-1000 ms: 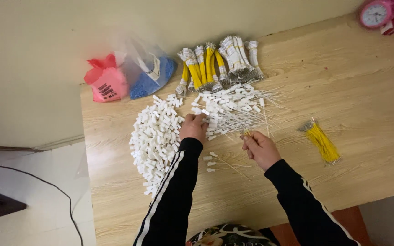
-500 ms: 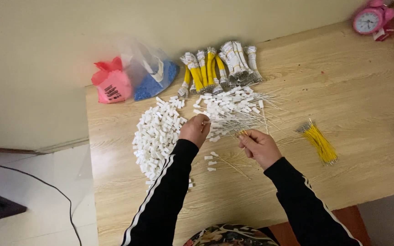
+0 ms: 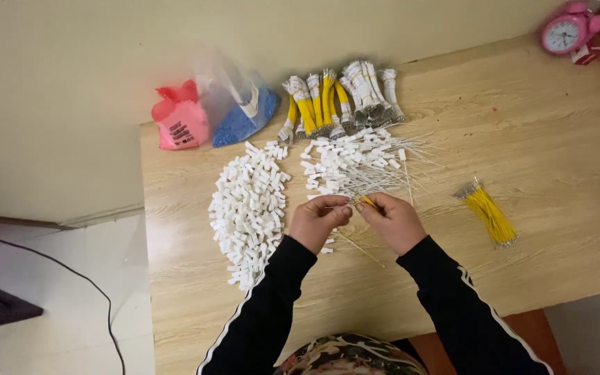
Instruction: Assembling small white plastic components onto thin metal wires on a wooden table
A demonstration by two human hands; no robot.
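Two hands meeting above wooden table (image 3: pixel 536 139), left hand (image 3: pixel 317 221) pinching small white connector (image 3: pixel 342 203), right hand (image 3: pixel 396 221) gripping yellow wire (image 3: pixel 368 202), white connector pile (image 3: pixel 248 208) just left

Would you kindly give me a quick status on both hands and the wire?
Left hand and right hand together, fingers pinching a thin yellow wire. White connector pile beside left hand. Nothing obstructing.

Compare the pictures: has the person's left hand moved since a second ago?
Yes. The left hand has drawn back from the pile of white connectors with wires, toward the person, and now meets the right hand at a thin wire.
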